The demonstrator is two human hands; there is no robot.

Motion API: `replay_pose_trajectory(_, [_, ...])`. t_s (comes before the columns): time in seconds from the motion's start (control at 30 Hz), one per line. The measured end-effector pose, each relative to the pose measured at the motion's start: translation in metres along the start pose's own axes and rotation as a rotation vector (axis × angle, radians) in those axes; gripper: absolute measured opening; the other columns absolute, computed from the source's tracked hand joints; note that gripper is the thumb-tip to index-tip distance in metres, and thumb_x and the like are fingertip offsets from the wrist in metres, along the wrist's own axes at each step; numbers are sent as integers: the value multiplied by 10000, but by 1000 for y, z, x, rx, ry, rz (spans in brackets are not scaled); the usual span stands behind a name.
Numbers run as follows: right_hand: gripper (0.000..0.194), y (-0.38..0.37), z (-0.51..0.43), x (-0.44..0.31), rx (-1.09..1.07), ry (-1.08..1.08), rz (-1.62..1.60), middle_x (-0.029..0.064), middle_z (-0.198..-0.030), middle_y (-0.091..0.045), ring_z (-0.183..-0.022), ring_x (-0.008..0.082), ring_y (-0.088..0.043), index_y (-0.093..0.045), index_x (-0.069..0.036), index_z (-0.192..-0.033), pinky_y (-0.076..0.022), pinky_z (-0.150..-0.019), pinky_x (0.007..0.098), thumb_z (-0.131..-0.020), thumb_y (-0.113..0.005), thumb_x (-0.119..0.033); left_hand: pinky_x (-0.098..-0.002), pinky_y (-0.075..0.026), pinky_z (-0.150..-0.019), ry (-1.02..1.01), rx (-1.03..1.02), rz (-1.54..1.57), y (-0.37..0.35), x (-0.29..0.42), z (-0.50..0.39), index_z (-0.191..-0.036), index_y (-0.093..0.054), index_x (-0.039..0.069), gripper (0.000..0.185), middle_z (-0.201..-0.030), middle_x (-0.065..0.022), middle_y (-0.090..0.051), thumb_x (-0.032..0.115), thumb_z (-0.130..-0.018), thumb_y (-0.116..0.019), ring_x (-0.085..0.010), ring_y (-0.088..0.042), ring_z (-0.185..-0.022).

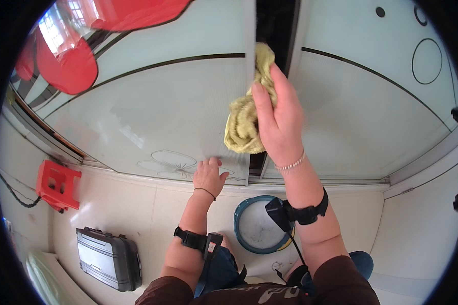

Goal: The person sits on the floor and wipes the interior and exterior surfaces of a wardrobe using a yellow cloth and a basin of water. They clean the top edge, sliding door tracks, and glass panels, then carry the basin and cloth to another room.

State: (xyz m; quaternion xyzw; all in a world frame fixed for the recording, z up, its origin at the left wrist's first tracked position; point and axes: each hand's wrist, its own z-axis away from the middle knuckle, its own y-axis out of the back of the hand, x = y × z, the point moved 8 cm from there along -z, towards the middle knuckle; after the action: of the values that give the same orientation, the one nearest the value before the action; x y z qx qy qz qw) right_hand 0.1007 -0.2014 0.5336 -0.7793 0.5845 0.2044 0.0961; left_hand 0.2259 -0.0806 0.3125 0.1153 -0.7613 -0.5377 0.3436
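A crumpled yellow cleaning cloth [244,124] is gripped in my right hand [284,118]. Its upper end lies against the frame edge [250,34] of a sliding glass door, beside a dark gap [276,23] between two panels. My left hand [209,177] holds nothing; its fingers are spread near the bottom of the left glass panel [168,110], by a flower drawn in line. Whether those fingertips touch the glass I cannot tell. Below my hands, a blue-green basin [237,228] of sudsy water stands on the floor.
On the tiled floor at left are a red plastic stool [57,185] and a silver-and-black hard case [108,259]. The right glass panel [351,114] bears printed black lines and circles. A white panel with a hinge [420,213] borders the right side. Straps with devices and cables sit on both forearms.
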Motion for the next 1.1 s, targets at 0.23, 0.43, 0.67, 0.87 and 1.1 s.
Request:
replay_pose_trajectory(0.23, [443, -27, 87, 49, -317, -229, 216, 198, -886, -541, -814, 344, -525, -446, 48, -1149, -439, -704, 405, -744, -527, -112, -390, -418, -762, -43, 120, 88, 10, -14, -3, -922, -486, 53, 339, -899, -93, -560, 147, -674, -697, -317, -483, -904])
replay_pose_trajectory(0.43, [510, -76, 272, 123, -628, -567, 426, 213, -953, -513, -875, 363, -514, -386, -10, -1198, -451, -727, 447, -724, -519, -145, -383, -409, -776, -19, 146, 138, 16, -27, -3, -886, -475, 49, 301, -893, -109, -546, 66, -667, -681, -313, -472, -908])
replay_pose_trajectory(0.67, [444, -117, 392, 170, -1227, -831, 503, 219, -968, -549, -914, 370, -537, -394, -47, -1147, -457, -739, 464, -754, -504, -221, -400, -404, -749, 38, 230, 177, 23, -56, -4, -876, -463, 35, 276, -868, -115, -531, 45, -683, -660, -326, -466, -876])
replay_pose_trajectory(0.87, [483, -96, 316, 151, -1230, -652, 545, 232, -931, -575, -841, 382, -573, -359, -88, -1166, -461, -722, 475, -738, -536, -226, -400, -401, -737, 44, 391, 207, 31, -80, 3, -872, -467, 38, 245, -850, -127, -534, 52, -702, -642, -333, -470, -856])
replay_pose_trajectory(1.1, [438, -16, 52, -1, -668, 237, 631, 43, -1053, -572, -916, 248, -538, -541, -186, -1097, -456, -761, 365, -675, -581, -75, -423, -447, -706, 161, 427, 281, 28, -59, 5, -932, -491, 17, 206, -868, -157, -572, 109, -759, -553, -338, -548, -822])
